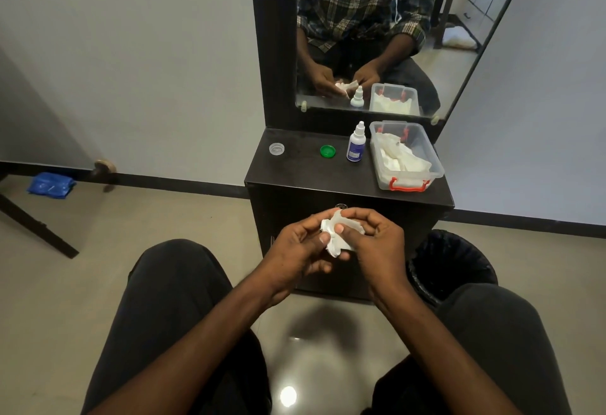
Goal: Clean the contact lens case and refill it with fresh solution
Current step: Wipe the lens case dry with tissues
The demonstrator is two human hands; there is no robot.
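The person sits facing a dark wooden worktop [295, 172] with a tall mirror [377, 37] behind it. Both hands are held up just in front of the worktop's near edge, above the knees. The left hand [296, 249] and the right hand [377, 244] have their fingers curled around a crumpled white tissue [334, 234], pinching it between thumbs and fingertips. I cannot tell whether the lens case is inside the tissue.

On the worktop, a small clear round cap [276, 148] lies at ten o'clock from the hands. A small green round cap [327, 151] sits near twelve o'clock, well apart from it. Just beside the green one stands a white and blue solution bottle [355, 146]. A clear plastic box with red clips [406, 181] holding white tissues reaches the worktop's right edge. A black bin [452, 260] stands on the floor at three o'clock.
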